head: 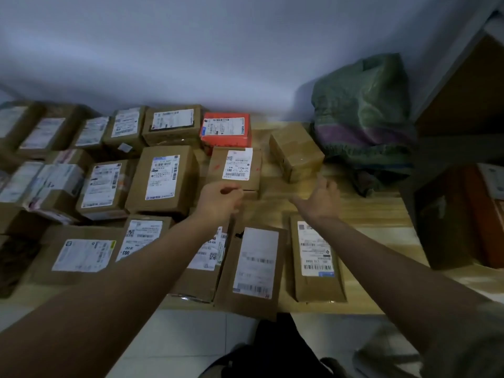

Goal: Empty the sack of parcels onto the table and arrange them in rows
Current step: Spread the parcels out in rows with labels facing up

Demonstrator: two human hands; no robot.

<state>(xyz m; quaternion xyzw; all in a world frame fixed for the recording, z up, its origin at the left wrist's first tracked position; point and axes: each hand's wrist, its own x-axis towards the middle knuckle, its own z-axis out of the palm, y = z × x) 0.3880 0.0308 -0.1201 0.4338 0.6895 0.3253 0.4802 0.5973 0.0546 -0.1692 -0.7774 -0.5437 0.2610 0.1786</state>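
Note:
Several cardboard parcels with white labels lie in rows on the wooden table. An orange parcel ends the back row, with an unlabelled brown box askew to its right. The green woven sack slumps against the wall at the back right. My left hand hovers at the near edge of a labelled brown parcel, fingers loosely curled, holding nothing. My right hand is stretched out over bare table, fingers spread, just short of the unlabelled box. Two flat parcels lie under my forearms.
Large brown cartons stand at the table's right end, and another sits higher behind the sack. A grey wall runs along the table's back. White floor tiles show below the front edge.

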